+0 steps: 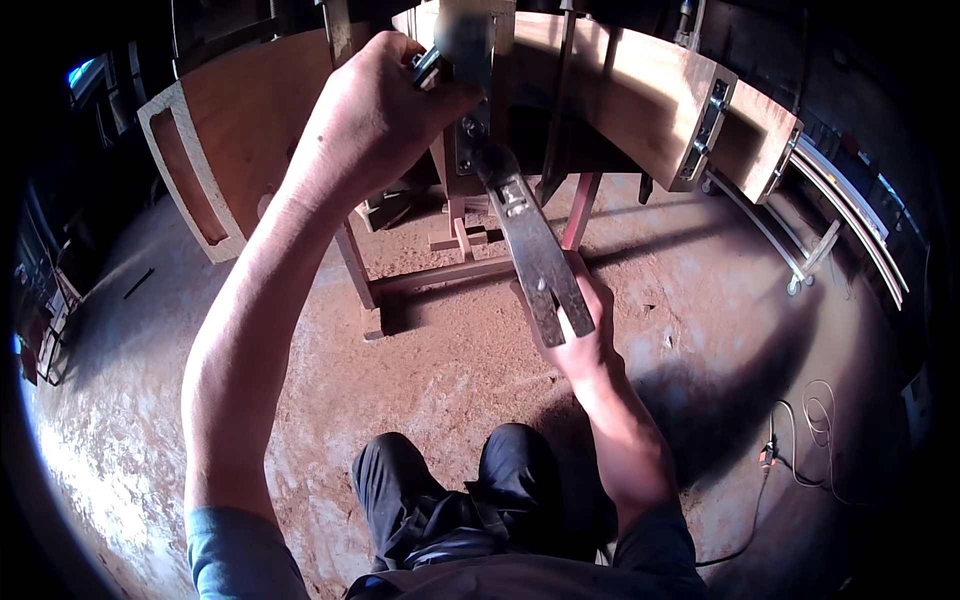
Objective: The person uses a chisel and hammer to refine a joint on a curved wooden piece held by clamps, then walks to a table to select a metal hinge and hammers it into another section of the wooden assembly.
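My right hand (594, 350) is closed round the handle of a claw hammer, below its head. The steel hammer head (538, 255) points up and away, its split claw nearest me. Its round face is close to a metal plate (465, 150) set in the edge of an upright wooden panel; whether they touch I cannot tell. My left hand (372, 115) is raised beside that plate, thumb and fingers closed on a short, dark green rod-like thing (427, 66). The rod's far end and the top of the plate are blurred.
At left stands a wooden panel (265, 95) with a recessed end. Panels with metal fittings (708, 115) stand at right, near a wheeled rack (775, 235). A wooden stand (440, 277) is below the work. A cable (755, 510) lies on the dusty floor at right.
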{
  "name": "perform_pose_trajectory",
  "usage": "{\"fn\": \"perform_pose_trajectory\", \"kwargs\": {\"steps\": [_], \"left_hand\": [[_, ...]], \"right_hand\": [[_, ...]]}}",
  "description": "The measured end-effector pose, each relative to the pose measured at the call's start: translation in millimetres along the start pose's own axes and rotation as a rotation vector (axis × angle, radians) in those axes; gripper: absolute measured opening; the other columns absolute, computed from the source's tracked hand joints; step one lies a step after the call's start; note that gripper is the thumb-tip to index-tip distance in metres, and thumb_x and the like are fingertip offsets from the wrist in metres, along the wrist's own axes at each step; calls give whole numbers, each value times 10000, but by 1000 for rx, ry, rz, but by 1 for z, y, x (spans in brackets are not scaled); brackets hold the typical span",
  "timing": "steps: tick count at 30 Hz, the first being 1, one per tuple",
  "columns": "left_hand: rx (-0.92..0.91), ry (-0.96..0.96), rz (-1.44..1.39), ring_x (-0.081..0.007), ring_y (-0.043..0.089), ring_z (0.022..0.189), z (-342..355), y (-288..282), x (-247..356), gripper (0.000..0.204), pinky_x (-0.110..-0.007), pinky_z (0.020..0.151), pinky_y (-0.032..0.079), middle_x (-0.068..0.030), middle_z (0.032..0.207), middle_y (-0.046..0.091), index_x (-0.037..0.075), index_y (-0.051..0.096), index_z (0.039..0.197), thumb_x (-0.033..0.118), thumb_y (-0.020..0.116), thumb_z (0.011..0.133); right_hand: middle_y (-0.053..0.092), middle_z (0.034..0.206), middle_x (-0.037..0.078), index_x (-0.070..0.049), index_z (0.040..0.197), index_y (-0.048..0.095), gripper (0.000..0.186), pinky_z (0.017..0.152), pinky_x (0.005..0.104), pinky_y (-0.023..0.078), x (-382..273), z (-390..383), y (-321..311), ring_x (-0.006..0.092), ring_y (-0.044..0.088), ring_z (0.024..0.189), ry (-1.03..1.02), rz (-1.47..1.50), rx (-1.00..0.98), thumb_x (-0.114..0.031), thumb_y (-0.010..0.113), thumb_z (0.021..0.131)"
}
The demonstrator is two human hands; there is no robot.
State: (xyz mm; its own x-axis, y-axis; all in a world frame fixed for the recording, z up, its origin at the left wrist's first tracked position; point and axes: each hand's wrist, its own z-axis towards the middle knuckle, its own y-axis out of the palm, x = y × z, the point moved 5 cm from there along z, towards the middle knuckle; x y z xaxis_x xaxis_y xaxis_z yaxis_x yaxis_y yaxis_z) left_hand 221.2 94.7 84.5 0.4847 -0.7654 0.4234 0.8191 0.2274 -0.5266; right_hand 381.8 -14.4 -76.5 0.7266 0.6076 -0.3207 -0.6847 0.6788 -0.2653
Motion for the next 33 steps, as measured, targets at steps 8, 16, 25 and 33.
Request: {"fn": "perform_pose_trajectory", "kwargs": {"steps": [8, 16, 25, 33], "left_hand": [[-54, -40, -15, -113, 658, 678, -4, 1, 11, 408, -276, 617, 532, -58, 761, 652, 0, 588, 1053, 311, 733, 832], [145, -5, -513, -77, 615, 727, -34, 39, -31, 294, -237, 688, 507, -24, 761, 637, 24, 579, 1035, 236, 709, 879], [287, -2, -792, -117, 632, 830, -60, 67, -24, 310, -262, 729, 530, -76, 951, 629, -11, 506, 1163, 78, 637, 896], [306, 13, -662, -92, 605, 843, -58, 60, -24, 289, -255, 738, 504, -52, 920, 638, 9, 537, 1134, 47, 643, 868]], "right_hand": [[650, 790, 124, 32, 953, 598, 177, 588, 318, 513, 13, -1, 13, 237, 663, 685, 117, 83, -170, -34, 691, 818], [638, 784, 81, 6, 997, 619, 246, 584, 285, 486, -9, -18, -23, 157, 623, 680, 259, 143, -37, -216, 665, 900], [620, 844, 102, 29, 1039, 592, 198, 628, 280, 492, -19, 41, -8, 184, 619, 718, -50, 133, -37, -14, 590, 845], [643, 803, 103, -17, 992, 583, 173, 599, 316, 516, -18, 53, -1, 229, 658, 691, -90, 67, -33, -113, 644, 862]]}}
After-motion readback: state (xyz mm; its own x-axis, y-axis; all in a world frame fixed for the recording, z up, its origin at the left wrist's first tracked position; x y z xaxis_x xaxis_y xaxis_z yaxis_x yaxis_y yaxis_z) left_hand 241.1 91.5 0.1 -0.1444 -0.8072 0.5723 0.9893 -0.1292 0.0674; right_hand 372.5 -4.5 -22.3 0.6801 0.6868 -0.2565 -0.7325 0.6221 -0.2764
